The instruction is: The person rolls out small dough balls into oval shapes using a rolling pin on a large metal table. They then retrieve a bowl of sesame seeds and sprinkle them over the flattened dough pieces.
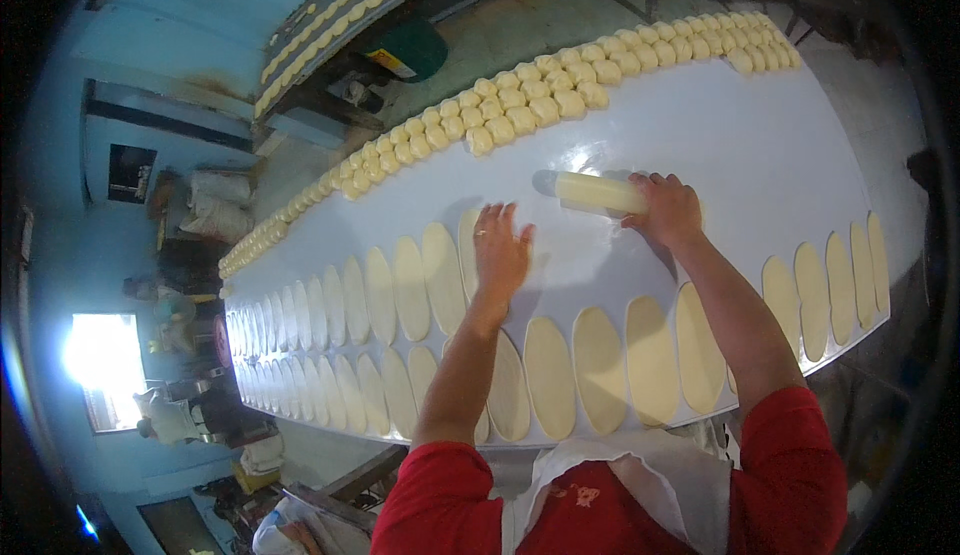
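Note:
My right hand is wrapped round the right end of a thick, pale rolling pin, which lies nearly crosswise at or just above the white tabletop. To its left, my left hand is open, fingers stretched forward and thumb apart. It covers part of a flat oval dough sheet at the right end of the upper row; I cannot tell whether it presses on it. Under and beside my forearms runs a nearer row of long dough ovals, partly hidden by the left arm.
Several rows of round dough balls line the table's far edge. More dough ovals lie at the near right. Beyond the table stand a rack with dough pieces and a dark green bin. A bright window is at the left.

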`<state>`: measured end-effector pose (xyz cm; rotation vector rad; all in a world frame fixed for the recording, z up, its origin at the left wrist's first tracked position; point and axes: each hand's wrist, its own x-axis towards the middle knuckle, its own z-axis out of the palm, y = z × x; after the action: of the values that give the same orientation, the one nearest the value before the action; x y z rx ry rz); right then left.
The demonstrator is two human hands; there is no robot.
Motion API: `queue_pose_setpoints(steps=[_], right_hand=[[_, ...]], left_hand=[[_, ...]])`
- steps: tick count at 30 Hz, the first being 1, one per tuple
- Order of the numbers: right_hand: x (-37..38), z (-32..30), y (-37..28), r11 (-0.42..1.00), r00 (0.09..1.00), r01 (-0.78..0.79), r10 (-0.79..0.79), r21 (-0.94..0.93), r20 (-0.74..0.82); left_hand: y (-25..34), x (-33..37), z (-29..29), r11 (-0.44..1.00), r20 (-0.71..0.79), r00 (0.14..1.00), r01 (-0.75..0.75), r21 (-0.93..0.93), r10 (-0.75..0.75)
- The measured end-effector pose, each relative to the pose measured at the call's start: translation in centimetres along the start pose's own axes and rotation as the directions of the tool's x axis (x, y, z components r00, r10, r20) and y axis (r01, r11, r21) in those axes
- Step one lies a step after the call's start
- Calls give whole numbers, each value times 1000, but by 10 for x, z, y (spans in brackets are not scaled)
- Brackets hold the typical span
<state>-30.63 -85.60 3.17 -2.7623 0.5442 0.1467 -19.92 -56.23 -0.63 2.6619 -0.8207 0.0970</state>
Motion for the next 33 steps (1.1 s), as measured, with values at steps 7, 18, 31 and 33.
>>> queue_pose_setpoints(steps=[7, 18, 31, 33], right_hand=[[3, 16, -25, 967, 963, 255, -252, -15, 100], [43, 51, -103, 829, 849, 529, -514, -180, 124], [92, 30, -133, 912, 934, 352, -358, -211, 13], [131, 42, -138, 961, 960, 255, -264, -104, -90]], left_hand=[[-24, -22, 48, 885, -29, 999, -25, -465, 13], [-51, -23, 32, 938, -4, 971, 231, -259, -240], [-63, 51, 23, 991, -113, 985, 127, -52, -132], [-80, 103, 24, 992, -184, 975, 125, -10, -125]])
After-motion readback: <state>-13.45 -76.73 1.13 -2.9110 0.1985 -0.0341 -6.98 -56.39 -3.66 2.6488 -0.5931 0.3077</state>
